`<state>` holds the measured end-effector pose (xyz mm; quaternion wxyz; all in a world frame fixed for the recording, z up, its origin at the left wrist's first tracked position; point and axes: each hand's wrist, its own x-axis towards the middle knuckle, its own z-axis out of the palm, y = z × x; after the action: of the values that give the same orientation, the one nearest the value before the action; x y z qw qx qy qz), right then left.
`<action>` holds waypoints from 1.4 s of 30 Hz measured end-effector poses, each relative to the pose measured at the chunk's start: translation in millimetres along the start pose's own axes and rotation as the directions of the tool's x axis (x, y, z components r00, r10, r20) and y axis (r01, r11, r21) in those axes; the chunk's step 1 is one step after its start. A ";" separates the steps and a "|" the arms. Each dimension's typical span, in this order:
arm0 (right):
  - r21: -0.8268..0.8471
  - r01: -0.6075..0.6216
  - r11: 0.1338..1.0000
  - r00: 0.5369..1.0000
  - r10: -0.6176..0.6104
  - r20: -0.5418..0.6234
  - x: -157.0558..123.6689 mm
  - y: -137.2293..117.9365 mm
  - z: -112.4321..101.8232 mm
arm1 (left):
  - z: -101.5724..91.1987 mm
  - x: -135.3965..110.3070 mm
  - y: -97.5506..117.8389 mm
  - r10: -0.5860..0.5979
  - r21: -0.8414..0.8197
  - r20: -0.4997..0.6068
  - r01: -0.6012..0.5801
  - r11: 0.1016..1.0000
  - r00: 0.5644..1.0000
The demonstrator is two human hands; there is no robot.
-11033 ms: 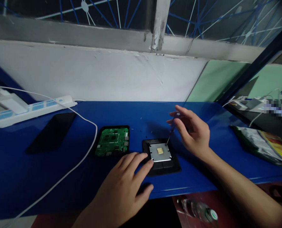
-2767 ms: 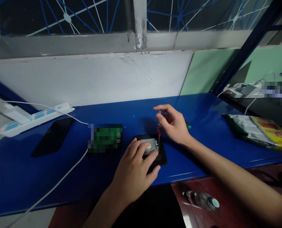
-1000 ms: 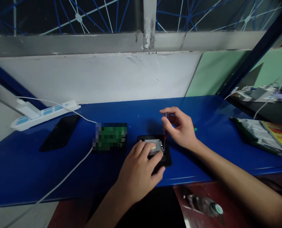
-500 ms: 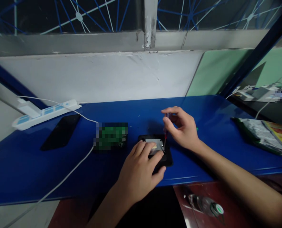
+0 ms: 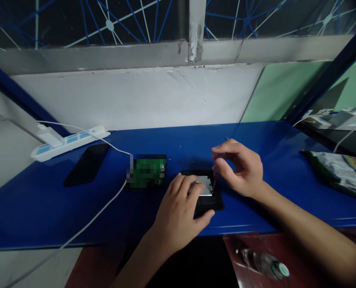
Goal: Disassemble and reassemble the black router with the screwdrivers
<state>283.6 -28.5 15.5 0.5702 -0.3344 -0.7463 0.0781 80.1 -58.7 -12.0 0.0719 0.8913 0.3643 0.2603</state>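
A small black casing [image 5: 211, 205] with a silver metal plate [image 5: 205, 186] inside lies near the front edge of the blue table [image 5: 40, 208]. My left hand [image 5: 181, 214] lies flat over the casing's left side, fingers stretched onto the plate. My right hand [image 5: 239, 168] is closed in a pinch around a thin red-handled screwdriver [image 5: 215, 178], held nearly upright with its tip at the plate's right edge. A green circuit board [image 5: 148, 171], blurred out, sits just left of the casing.
A white power strip [image 5: 70, 142] and its white cable [image 5: 100, 208] run across the table's left part, beside a flat black phone [image 5: 86, 165]. A foil snack bag [image 5: 340, 174] lies at the right. A plastic bottle [image 5: 265, 266] is below the table edge.
The screwdriver has gone from slanted at the plate's far corner to nearly upright at its right edge. My left hand has slid further onto the plate. The view shifted slightly.
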 end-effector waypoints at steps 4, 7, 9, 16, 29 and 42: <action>0.015 0.041 0.999 0.999 -0.041 -0.028 -1.8 -0.9 -1.3 | -2.1 -1.3 -1.9 -0.040 0.004 -0.014 0.040 0.999 0.999; 0.053 0.062 0.997 0.998 -0.061 -0.036 -2.8 -1.2 -1.1 | -6.5 -7.2 -6.4 -0.074 -0.002 -0.008 0.074 0.997 0.997; 0.092 0.050 0.994 0.999 -0.048 -0.022 -4.0 -2.6 -1.2 | -9.7 -14.0 -11.1 -0.095 -0.006 -0.001 0.095 0.995 0.995; 0.217 -0.077 0.973 0.997 0.073 0.022 -5.7 -10.1 -1.8 | -11.0 -27.5 -17.2 -0.100 -0.020 -0.003 0.100 0.995 0.995; 0.028 -0.003 1.000 1.000 0.002 0.020 -1.9 -2.0 4.3 | -9.7 -25.4 -15.0 -0.138 -0.027 -0.020 0.138 0.990 0.990; -0.038 0.037 0.999 0.999 -0.038 -0.002 2.4 -9.9 0.5 | -8.2 -25.2 -14.2 -0.155 -0.037 -0.015 0.155 0.987 0.988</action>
<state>278.8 -34.6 22.2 0.5662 -0.3311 -0.7530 0.0528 52.0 -66.2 -19.9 0.1047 0.8565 0.4284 0.2683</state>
